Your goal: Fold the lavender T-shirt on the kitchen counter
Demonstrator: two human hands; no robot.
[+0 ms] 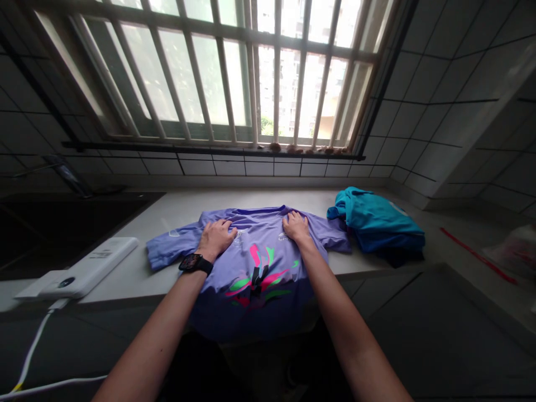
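A purple T-shirt (268, 245) with a pink, green and black print lies spread on the white counter, its collar toward the window. Its lower part hangs over the counter's front edge. My left hand (218, 237) rests on the left chest of the shirt near a small logo, palm down, fingers extended. A black watch (196, 263) is on that wrist. On the right chest, just below the collar, my right hand (296, 225) lies with fingers spread and slightly bent. Both hands press on the cloth; neither visibly grips it.
A stack of blue folded clothes (377, 220) sits by the right sleeve. At left, a white power bank (90, 268) with a cable (36, 340) lies near a dark sink (62, 223) and faucet (69, 176). A red strip (477, 254) lies far right. Behind stands a barred window (234, 84).
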